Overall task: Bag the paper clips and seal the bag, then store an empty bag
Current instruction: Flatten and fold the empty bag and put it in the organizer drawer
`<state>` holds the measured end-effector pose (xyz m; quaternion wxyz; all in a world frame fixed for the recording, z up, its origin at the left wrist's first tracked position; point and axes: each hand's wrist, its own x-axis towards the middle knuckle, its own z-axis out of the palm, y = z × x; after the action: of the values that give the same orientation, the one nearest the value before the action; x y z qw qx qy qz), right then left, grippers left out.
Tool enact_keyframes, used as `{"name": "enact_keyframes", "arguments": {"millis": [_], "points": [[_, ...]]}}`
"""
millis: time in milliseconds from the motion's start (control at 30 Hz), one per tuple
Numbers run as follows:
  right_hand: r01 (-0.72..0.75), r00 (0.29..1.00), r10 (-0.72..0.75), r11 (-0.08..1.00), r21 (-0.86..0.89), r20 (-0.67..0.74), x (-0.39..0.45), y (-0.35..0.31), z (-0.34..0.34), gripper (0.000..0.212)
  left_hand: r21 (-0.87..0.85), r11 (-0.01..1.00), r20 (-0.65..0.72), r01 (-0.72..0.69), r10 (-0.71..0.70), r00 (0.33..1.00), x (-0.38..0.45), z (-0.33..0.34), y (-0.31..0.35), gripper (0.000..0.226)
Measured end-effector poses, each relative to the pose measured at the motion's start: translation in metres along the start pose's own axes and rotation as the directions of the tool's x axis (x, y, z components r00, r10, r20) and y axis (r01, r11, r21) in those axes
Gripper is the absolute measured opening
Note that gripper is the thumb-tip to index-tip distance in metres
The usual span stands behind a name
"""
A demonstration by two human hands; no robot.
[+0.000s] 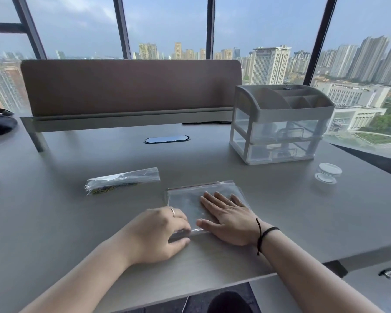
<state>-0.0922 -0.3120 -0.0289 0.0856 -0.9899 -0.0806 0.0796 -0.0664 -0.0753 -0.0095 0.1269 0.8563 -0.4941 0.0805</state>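
Note:
A clear zip bag lies flat on the grey desk in front of me. My right hand rests palm down on it, fingers spread, pressing it flat. My left hand pinches the bag's near edge between thumb and fingers. Whether this bag holds anything I cannot tell. A second clear bag, rolled up with coloured paper clips inside, lies to the left and further back, apart from both hands.
A white drawer organizer with clear drawers stands at the back right. A small clear round container and its lid sit to its right front. A brown partition closes the desk's back. The desk edge runs close under my forearms.

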Motion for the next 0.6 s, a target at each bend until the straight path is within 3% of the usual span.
{"name": "enact_keyframes", "arguments": {"millis": [100, 200, 333, 433, 533, 600], "points": [[-0.008, 1.0, 0.008, 1.0, 0.013, 0.008, 0.0, -0.001, -0.001, 0.088, 0.194, 0.98, 0.131, -0.048, 0.023, 0.991, 0.004, -0.005, 0.009, 0.031], [-0.007, 1.0, 0.007, 0.999, 0.032, -0.004, 0.0, 0.0, 0.0, 0.104, 0.329, 0.944, 0.304, -0.01, -0.095, 0.948, 0.014, -0.01, 0.018, 0.021], [0.04, 0.996, -0.033, 0.995, 0.095, -0.078, -0.006, 0.001, -0.001, 0.111, 0.275, 0.957, 0.236, 0.092, -0.16, 0.958, 0.021, -0.01, 0.012, 0.029], [0.114, 0.963, -0.075, 0.983, 0.14, -0.258, -0.015, 0.005, 0.0, 0.088, 0.0, 0.982, 0.036, 0.187, -0.187, 0.982, 0.016, -0.007, 0.003, 0.04], [0.171, 0.909, -0.119, 0.981, 0.097, -0.399, -0.024, 0.015, 0.001, 0.043, -0.197, 0.948, -0.121, 0.248, -0.275, 0.954, 0.009, -0.007, -0.004, 0.032], [0.155, 0.901, -0.092, 0.981, 0.114, -0.424, -0.031, 0.023, -0.001, 0.026, -0.296, 0.912, -0.17, 0.282, -0.341, 0.924, 0.005, -0.007, -0.009, 0.025]]}}
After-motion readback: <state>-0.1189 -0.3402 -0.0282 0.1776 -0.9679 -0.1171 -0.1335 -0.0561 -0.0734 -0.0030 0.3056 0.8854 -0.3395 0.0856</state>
